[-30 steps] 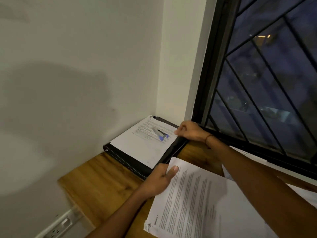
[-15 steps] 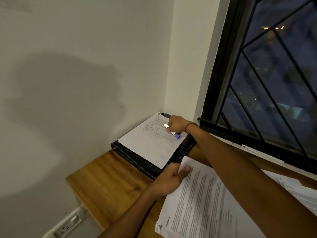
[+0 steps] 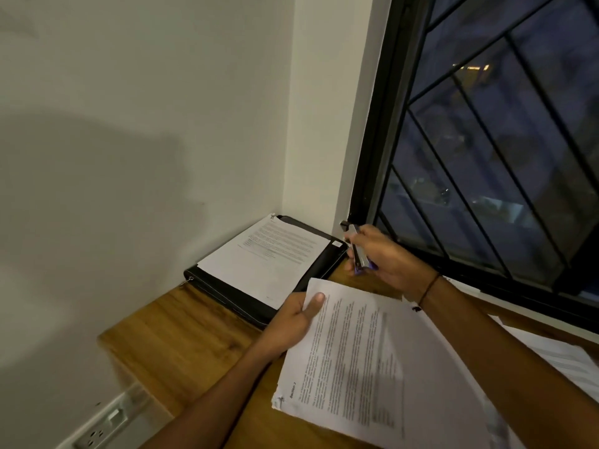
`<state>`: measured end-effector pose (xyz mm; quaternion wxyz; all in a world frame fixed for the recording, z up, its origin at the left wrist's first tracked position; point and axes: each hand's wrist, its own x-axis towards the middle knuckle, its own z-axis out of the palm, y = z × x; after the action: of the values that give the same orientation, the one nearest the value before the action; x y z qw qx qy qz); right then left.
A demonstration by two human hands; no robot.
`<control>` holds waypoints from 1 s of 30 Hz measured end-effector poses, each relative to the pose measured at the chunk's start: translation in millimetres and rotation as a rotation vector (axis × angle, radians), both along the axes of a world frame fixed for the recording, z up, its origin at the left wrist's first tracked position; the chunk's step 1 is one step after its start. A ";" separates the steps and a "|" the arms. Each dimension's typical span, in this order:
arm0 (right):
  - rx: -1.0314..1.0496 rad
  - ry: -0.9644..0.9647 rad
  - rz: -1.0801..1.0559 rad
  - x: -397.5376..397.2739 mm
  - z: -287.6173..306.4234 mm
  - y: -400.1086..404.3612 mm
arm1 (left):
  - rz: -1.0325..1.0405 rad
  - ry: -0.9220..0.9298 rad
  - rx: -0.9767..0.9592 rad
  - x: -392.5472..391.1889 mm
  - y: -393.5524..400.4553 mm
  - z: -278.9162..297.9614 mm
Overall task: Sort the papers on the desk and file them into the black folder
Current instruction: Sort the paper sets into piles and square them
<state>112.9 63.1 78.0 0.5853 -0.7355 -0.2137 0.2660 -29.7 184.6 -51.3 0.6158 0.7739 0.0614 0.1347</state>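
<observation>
Task partly done, by the look of it. One printed sheet (image 3: 272, 257) already lying on the black folder (image 3: 324, 267), which sits in the far corner of the bench (image 3: 181, 335) against the wall. Stapler (image 3: 358, 251) lifted clear of that sheet, gripped in the right hand (image 3: 385, 257) with fingers curled round it, just beside the folder's right edge. Left hand (image 3: 291, 319) pinching the top corner of a stapled set of papers (image 3: 372, 367), thumb on top, held near the folder's front edge. More papers (image 3: 564, 358) lying loose on the bench at far right, under the window (image 3: 486, 140).

Left to do, as judged: file the held set, then sort and file the loose ones.

Writing: heading on the held set reads something like "Section 2"; body text too blurred to read. No brands legible.
</observation>
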 end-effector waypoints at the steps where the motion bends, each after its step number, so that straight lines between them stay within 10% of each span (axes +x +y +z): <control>1: -0.078 -0.119 -0.008 -1.8 3.4 -5.3 | 0.024 -0.016 0.002 0.9 -1.4 1.3; 8: -0.501 -0.910 -0.081 4.6 70.1 -90.0 | 0.174 -0.179 -0.069 20.7 -24.8 44.8; 12: -0.382 -0.852 -0.350 24.4 65.2 -161.2 | 0.207 -0.259 -0.065 38.2 -22.1 69.0; 18: 0.119 -0.207 -0.419 29.2 -3.8 -210.9 | 0.242 -0.259 -0.018 54.5 -21.2 77.0; 30: 0.188 -0.188 -0.538 41.2 -72.6 -208.9 | 0.132 -0.131 -0.180 64.5 -30.9 55.6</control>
<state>154.1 -145.8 5.4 0.6778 -0.7298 -0.0883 0.0111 34.8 153.7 4.3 0.6752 0.6993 0.0839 0.2190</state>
